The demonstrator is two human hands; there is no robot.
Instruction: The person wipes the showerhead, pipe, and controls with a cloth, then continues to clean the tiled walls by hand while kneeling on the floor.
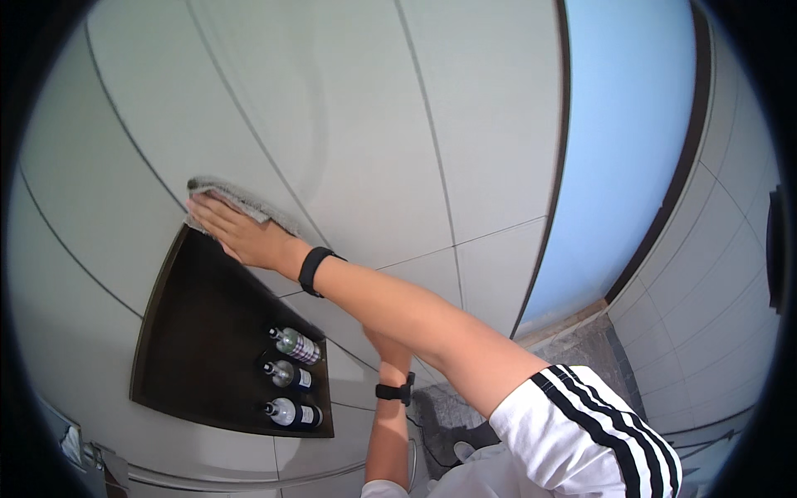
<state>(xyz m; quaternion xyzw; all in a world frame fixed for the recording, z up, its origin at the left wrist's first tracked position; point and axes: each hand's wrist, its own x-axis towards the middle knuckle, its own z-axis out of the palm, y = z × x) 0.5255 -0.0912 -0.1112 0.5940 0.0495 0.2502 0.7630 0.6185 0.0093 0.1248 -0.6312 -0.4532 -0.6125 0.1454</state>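
My right hand point(240, 235) reaches across to the upper left and presses a grey cloth point(261, 208) against the light wall tiles, right above the top corner of a dark recessed wall niche point(193, 324). Its fingers lie stretched over the cloth. Below that forearm is my left hand point(380, 342), near the wall right of the niche. It is mostly hidden behind the right arm, so its fingers do not show. Both wrists wear black bands. Inside the niche stand a pump bottle with a patterned label point(299, 347), a second pump bottle point(288, 376) and a third pump bottle point(294, 413).
A dark-framed frosted panel point(622, 155) stands at the right, beside another tiled wall. A metal rail point(249, 484) curves along the lower left. The grey floor point(448, 411) lies below, with a thin dark cable on it. A black object point(774, 249) is at the far right edge.
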